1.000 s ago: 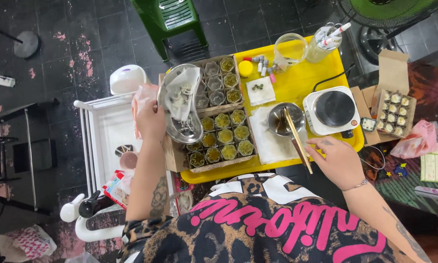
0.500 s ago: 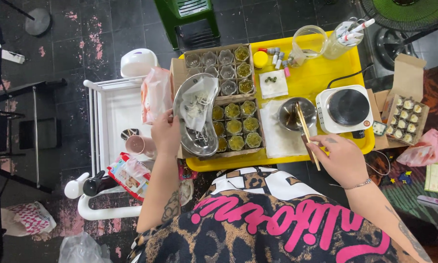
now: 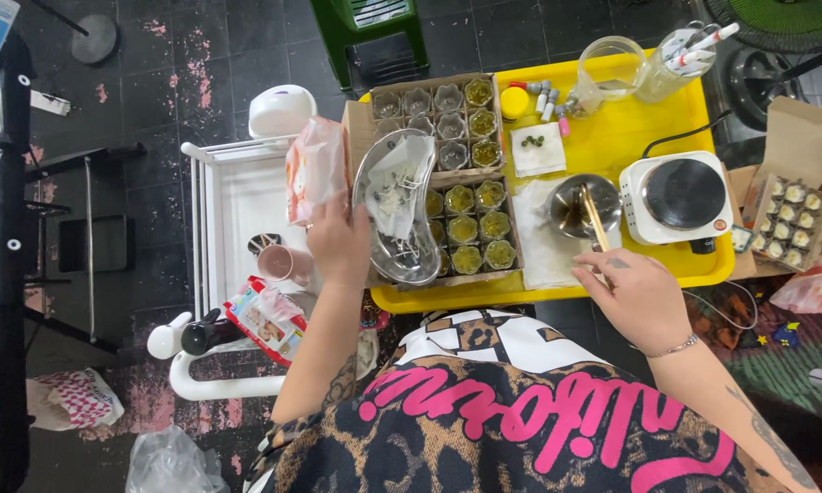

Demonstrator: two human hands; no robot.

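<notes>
My left hand (image 3: 338,245) is raised over the left edge of a yellow tray (image 3: 612,137). It grips a pink plastic packet (image 3: 313,169) and touches the rim of a kidney-shaped steel dish (image 3: 402,239) that holds white gauze and small metal tools. The dish hangs over a cardboard box of small glass cups (image 3: 470,199); several hold a yellow-green fill. My right hand (image 3: 637,294) is at the tray's near edge and pinches wooden sticks (image 3: 594,217) whose tips rest in a small steel bowl (image 3: 571,205).
A white electric hot plate (image 3: 676,196) sits on the tray's right, with a measuring cup (image 3: 612,66) and a jar of pens behind it. A white trolley (image 3: 233,205) with a pink cup (image 3: 279,263) stands at left. A green stool (image 3: 374,27) and an open carton of small pieces (image 3: 788,215) are nearby.
The view has shifted, so the tray sits further right and higher. My left hand has raised the pink packet beside the steel dish. My right hand keeps the sticks in the bowl.
</notes>
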